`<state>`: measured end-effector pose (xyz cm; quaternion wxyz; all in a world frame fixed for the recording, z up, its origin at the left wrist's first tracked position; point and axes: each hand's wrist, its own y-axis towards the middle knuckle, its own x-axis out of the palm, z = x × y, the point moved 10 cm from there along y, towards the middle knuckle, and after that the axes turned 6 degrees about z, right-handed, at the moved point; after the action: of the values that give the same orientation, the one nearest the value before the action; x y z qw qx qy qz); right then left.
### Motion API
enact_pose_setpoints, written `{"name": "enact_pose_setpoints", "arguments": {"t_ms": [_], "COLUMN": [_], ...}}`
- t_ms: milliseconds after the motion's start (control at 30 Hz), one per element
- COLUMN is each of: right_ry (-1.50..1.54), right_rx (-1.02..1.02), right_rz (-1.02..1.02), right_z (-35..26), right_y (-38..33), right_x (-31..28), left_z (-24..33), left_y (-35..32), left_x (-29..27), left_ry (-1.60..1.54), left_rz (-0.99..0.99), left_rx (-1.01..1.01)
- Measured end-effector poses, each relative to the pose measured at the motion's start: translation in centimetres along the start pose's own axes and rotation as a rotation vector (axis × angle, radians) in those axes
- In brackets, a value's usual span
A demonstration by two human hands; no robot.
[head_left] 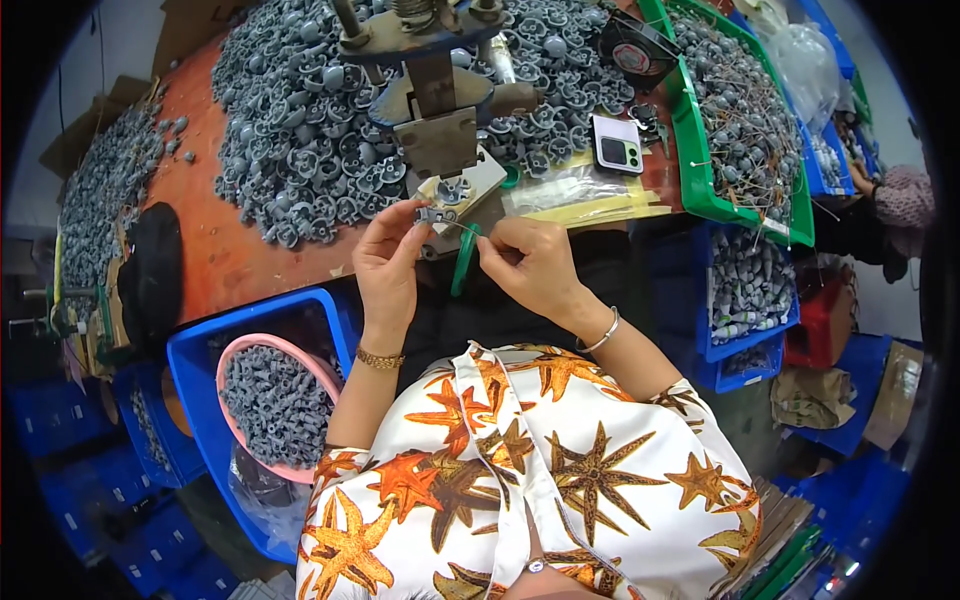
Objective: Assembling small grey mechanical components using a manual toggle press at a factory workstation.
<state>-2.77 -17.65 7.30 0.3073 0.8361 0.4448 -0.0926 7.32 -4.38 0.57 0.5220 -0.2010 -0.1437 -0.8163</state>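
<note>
In front of the hand press (436,140), my left hand (385,265) pinches a small grey plastic part (434,215) between thumb and fingertips. My right hand (535,265) is closed on a thin wire-like piece (465,230) that reaches leftward to that part. Whether the wire is joined to the part is too small to tell. Just behind my fingers, another grey piece (455,190) sits on the pale block (488,178) under the press. A green strip-like handle (463,265) hangs at the table edge between my hands.
Heaps of grey curved plastic parts (300,150) cover the red table (215,255). A white phone (618,145) and a small black fan (637,50) lie right of the press. A green tray (690,150) holds wired parts. At lower left, a pink basin (228,375) stands in a blue crate (190,385).
</note>
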Motion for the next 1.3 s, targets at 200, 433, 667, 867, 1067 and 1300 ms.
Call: {"name": "enact_pose_setpoints", "arguments": {"t_ms": [200, 433, 667, 867, 1067, 1300], "right_ry": [-0.009, 0.134, 0.978, 0.620, 0.362, 0.430], "right_rx": [-0.061, -0.034, 0.843, 0.389, 0.206, 0.295], "right_rz": [-0.002, -0.171, -0.380, 0.024, -0.226, -0.163], "right_z": [-0.4, 0.1, 4.5, 6.9, 4.5, 5.3], "right_y": [-0.2, 0.3, -2.9, 0.8, 1.1, 1.6], "right_x": [-0.3, 1.3, 5.2, 1.4, 3.3, 5.1], "left_z": [1.6, -0.7, 5.7, 6.9, 7.1, 2.6], "left_y": [-0.5, -1.5, -4.1, -1.6, -3.8, -0.9], "left_x": [1.5, 3.1, 6.7, -1.8, 7.0, 2.9], "left_ry": [0.271, -0.178, 0.781, 0.342, 1.410, 0.891], "left_rz": [-0.084, -0.123, -0.295, 0.337, -0.051, -0.016], "left_rx": [0.184, -0.170, 0.736, 0.535, 0.866, 0.376]}}
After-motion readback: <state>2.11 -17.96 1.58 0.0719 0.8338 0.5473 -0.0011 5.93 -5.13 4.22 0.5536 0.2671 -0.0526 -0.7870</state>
